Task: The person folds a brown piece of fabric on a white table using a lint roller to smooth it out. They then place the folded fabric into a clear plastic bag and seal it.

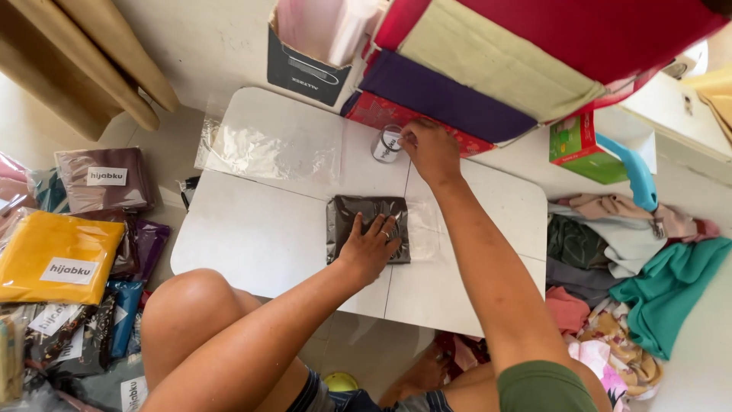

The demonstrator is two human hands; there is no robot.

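Note:
My left hand [371, 243] lies flat, fingers spread, on a dark folded cloth in a clear plastic bag [347, 217] in the middle of a low white table [252, 236]. My right hand [428, 149] reaches to the table's far edge and pinches at a small roll of clear tape [383, 146]. An empty clear plastic bag [263, 149] lies flat on the far left part of the table.
Packed cloths in bags with white labels, one yellow [57, 255], lie piled on the floor at left. A heap of loose cloths [633, 275] sits at right. A dark box of pink bags [309, 46], stacked red, purple and beige fabric [488, 53] and a green box [576, 149] stand behind the table.

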